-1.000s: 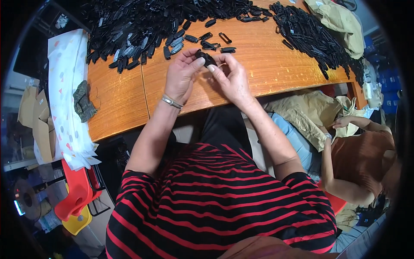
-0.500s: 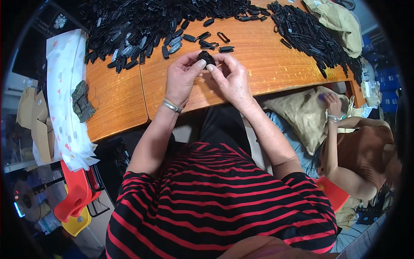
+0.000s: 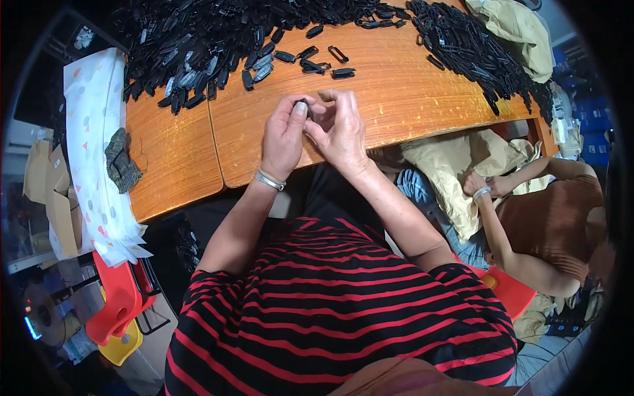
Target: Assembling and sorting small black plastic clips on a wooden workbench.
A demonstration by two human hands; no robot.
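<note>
Both hands meet over the near edge of the orange wooden table (image 3: 403, 99). Left hand (image 3: 285, 135) and right hand (image 3: 340, 129) are pressed fingertip to fingertip around one small black plastic clip piece (image 3: 303, 105). It is mostly hidden; only a dark sliver shows beside the left thumb. Both hands pinch it, fingers curled tight, none spread.

Change vs half a second ago: the hands sit a bit closer to the table edge and closer together, and the piece is more covered. A second ago more of it showed between the fingers. My read: it is being squeezed or snapped together in hand, not picked up or put down.

Around it:
- Large heap of black plastic clips (image 3: 211, 39) at 11 o'clock from the hands.
- Second long heap of black clips (image 3: 475, 53) at 2 o'clock.
- A few loose black clips (image 3: 317, 59) at 12 o'clock, near the hands, apart.
- Silver bracelet (image 3: 269, 179) on the left wrist.
- Another person's arm (image 3: 508, 231) at 4 o'clock, well apart.
</note>
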